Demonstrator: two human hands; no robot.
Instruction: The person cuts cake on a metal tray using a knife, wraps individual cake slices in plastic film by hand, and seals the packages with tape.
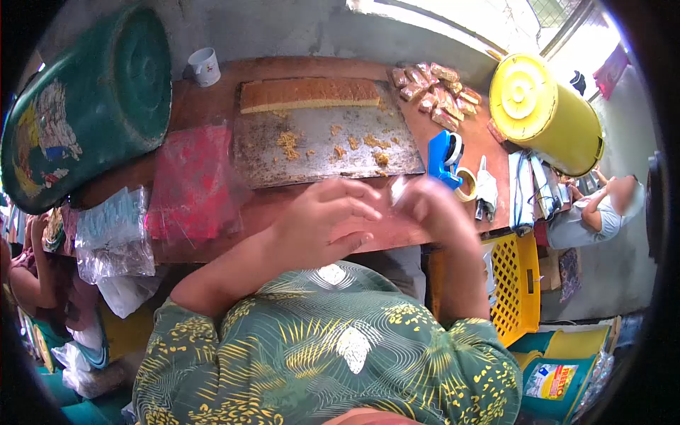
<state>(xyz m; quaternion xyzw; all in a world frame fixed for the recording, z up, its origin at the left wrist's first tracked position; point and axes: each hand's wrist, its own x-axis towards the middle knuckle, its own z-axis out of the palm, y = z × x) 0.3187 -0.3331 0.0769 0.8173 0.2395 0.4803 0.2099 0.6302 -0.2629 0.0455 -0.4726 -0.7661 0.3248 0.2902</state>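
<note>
My left hand [329, 216] hovers over the front of the table with its fingers slightly bent and the thumb apart, holding nothing that I can see. Beside it, my right hand [431, 205] is curled and blurred by motion. A small whitish, shiny thing [399, 190] shows at its fingertips, too smeared to name. Just beyond both hands lies a metal baking sheet [283, 161] with a long slab of cake [312, 95] along its back edge and crumbs [288, 144] scattered on it. Near my right hand stands a blue tape dispenser [440, 159].
Wrapped cake pieces [439, 92] are piled at the back right, before a yellow bucket [528, 99]. A tape roll [466, 185] lies by the dispenser. Red plastic bags [190, 184], a green drum [92, 106] and a mug [205, 67] are left. A yellow crate [516, 283] stands right. People work on both sides.
</note>
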